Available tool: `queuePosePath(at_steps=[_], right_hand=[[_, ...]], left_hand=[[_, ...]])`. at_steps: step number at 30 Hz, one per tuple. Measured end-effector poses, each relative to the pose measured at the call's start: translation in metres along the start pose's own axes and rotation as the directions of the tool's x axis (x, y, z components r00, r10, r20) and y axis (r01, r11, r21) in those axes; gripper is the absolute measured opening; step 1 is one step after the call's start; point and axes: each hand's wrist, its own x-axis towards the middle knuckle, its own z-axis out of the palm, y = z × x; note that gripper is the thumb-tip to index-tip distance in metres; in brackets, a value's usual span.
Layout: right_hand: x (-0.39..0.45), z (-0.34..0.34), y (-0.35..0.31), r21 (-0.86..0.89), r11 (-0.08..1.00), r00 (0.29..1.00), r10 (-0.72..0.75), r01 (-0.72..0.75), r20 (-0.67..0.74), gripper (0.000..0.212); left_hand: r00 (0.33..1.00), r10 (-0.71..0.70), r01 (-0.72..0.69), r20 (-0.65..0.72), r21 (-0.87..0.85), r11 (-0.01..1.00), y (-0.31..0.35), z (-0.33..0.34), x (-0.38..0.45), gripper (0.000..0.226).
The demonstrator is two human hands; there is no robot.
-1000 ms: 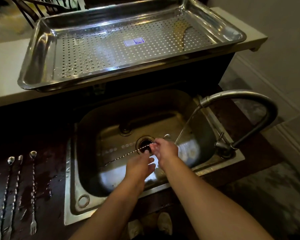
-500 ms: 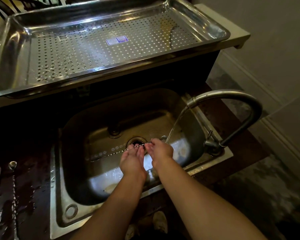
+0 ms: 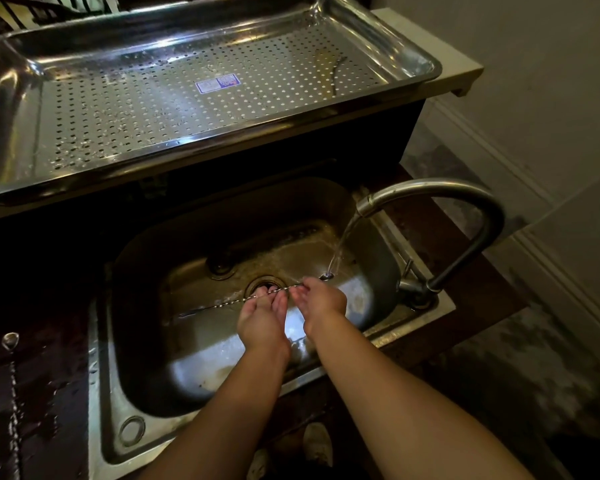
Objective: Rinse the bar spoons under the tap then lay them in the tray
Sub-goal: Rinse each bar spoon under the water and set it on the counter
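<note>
A long twisted bar spoon (image 3: 222, 304) lies level across the steel sink (image 3: 371, 237), held by both hands. My right hand (image 3: 321, 299) pinches it near the bowl end, and the bowl (image 3: 327, 276) sits under the water stream from the tap (image 3: 430, 188). My left hand (image 3: 264, 318) grips the stem at its middle. The other end points left over the sink floor. Other bar spoons (image 3: 12, 375) rest on the wet dark counter at the left edge. The perforated steel tray (image 3: 14, 109) stands on the shelf behind the sink.
A tap lever (image 3: 407, 271) rises by the faucet base at the sink's right rim. A sticker (image 3: 217, 84) lies mid-tray. A dish rack (image 3: 32, 8) shows at the top left. Floor and wall run along the right.
The spoon's bowl has shifted right into the water stream, and my left hand has slid up onto the stem. The camera has swung right, pushing the counter spoons toward the left edge.
</note>
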Motion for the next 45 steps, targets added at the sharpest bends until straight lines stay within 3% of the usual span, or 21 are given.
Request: queuePosePath(at_steps=[14,19,24,27,31,38,41,45], right_hand=[[0.011,-0.007,-0.009,-0.074,0.995,0.989,-0.075,0.066,-0.128,0.023],[0.019,-0.017,-0.023,-0.140,0.984,0.993,-0.114,0.109,-0.034,0.022],[0.019,-0.017,-0.019,-0.229,0.963,0.988,-0.150,0.141,-0.023,0.021],[0.014,-0.011,-0.009,-0.290,0.949,0.984,-0.153,0.120,-0.092,0.025],[0.003,0.001,0.011,-0.209,0.975,0.995,-0.089,0.079,-0.041,0.033],[-0.009,0.003,0.021,-0.170,0.985,0.997,-0.018,0.030,0.072,0.028],[-0.008,-0.003,0.016,-0.162,0.986,0.997,-0.038,0.047,0.062,0.029],[-0.006,-0.009,0.002,-0.190,0.979,0.997,-0.066,0.070,0.027,0.027]], left_hand=[[0.999,0.054,-0.054,-0.007,0.020,0.998,0.002,-0.006,0.002,0.015],[0.998,0.055,-0.054,-0.010,0.033,0.998,0.003,-0.011,0.003,0.014],[0.998,0.060,-0.060,-0.015,0.011,0.998,0.002,-0.012,0.004,0.014],[0.999,0.047,-0.047,-0.015,0.004,0.999,0.001,-0.011,0.002,0.013],[1.000,0.028,-0.028,-0.007,0.012,1.000,-0.005,-0.008,-0.003,0.014],[0.999,0.014,-0.016,0.036,0.040,0.999,0.001,-0.012,0.002,0.012],[0.995,-0.045,0.039,0.091,0.057,0.998,0.002,-0.010,0.001,0.008],[0.995,-0.076,0.073,0.059,0.055,0.996,0.002,-0.004,-0.001,0.012]])
